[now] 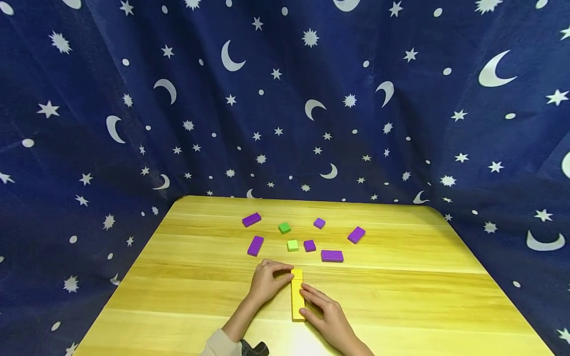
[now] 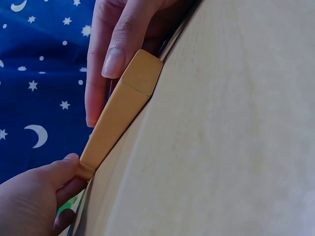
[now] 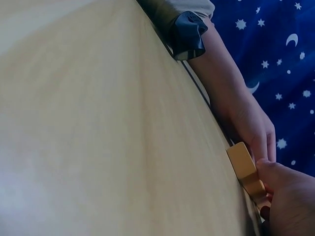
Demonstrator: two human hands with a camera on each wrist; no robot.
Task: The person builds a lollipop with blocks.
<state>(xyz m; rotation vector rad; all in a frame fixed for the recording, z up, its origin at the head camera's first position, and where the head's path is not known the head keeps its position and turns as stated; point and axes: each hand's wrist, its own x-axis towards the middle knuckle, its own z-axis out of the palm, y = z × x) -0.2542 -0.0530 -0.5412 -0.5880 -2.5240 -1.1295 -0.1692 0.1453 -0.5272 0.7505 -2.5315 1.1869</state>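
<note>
On the wooden table, the leftmost pieces are two purple blocks: a long one toward the far edge and a second long purple block nearer the middle, both lying flat and apart from each other.

The left hand rests near the middle of the table, closer to the near edge than the scattered pieces. Its fingers are curled, and the fingertips touch the far end of the yellow blocks. In the left wrist view the thumb tip presses against that end of the yellow row, so this hand holds the end lightly rather than wrapping round it.

The yellow blocks lie flat in a line that runs from the far side toward the near edge, at about the table's middle width. A seam in the left wrist view shows a short piece butted against a longer one.

Beyond them stand a dark green cube and a light green cube, then a small purple cube just beside the light green one.

The right hand lies on the right side of the yellow row, fingers nearly straight and laid along its long edge, touching it without gripping.

Further right are a small purple cube toward the far edge, a long purple block and a tilted purple block.
</note>
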